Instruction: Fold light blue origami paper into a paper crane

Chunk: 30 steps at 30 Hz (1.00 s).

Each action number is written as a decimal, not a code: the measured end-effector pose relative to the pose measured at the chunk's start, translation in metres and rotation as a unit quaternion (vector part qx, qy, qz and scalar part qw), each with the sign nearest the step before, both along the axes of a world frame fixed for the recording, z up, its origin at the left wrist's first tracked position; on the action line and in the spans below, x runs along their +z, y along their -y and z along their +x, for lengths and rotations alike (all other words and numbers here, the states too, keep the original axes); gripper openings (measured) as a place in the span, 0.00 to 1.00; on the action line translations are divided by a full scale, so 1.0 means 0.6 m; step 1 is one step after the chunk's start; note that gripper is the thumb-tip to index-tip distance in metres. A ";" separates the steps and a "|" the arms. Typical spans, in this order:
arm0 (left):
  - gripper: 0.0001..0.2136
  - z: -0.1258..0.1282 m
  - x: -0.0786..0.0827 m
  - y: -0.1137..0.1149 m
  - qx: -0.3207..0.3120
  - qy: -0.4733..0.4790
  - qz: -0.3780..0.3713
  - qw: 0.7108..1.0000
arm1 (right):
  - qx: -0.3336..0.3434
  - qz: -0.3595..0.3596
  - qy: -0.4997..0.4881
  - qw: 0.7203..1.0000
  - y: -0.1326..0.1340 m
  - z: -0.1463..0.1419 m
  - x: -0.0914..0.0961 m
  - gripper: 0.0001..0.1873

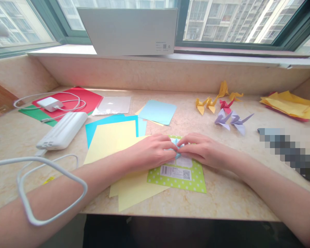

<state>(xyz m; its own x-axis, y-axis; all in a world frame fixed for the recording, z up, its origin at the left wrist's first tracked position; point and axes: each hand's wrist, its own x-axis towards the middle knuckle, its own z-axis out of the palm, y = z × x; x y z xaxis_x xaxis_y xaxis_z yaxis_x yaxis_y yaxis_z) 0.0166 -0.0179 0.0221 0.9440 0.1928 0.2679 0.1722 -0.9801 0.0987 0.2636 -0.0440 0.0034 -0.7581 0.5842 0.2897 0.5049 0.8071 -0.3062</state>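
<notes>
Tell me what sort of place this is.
Probably a room in a home, at a window-side counter: the window looks out on tall buildings, while a white power bank and folded paper birds sit on the counter.

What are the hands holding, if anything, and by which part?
The left hand and right hand pinch a blue folded paper near its middle, over the green dotted packet; exact contacts are hidden.

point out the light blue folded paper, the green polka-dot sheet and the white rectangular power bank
Light blue folded paper [176, 141], head view: upper visible part.
Green polka-dot sheet [197, 175], head view: dotted area near its right edge.
White rectangular power bank [63, 131], head view: top face.
</notes>
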 end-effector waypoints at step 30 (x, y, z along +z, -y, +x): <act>0.10 -0.004 -0.011 -0.010 0.008 0.024 -0.003 1.000 | -0.043 -0.027 -0.048 0.998 -0.004 0.007 0.004 0.09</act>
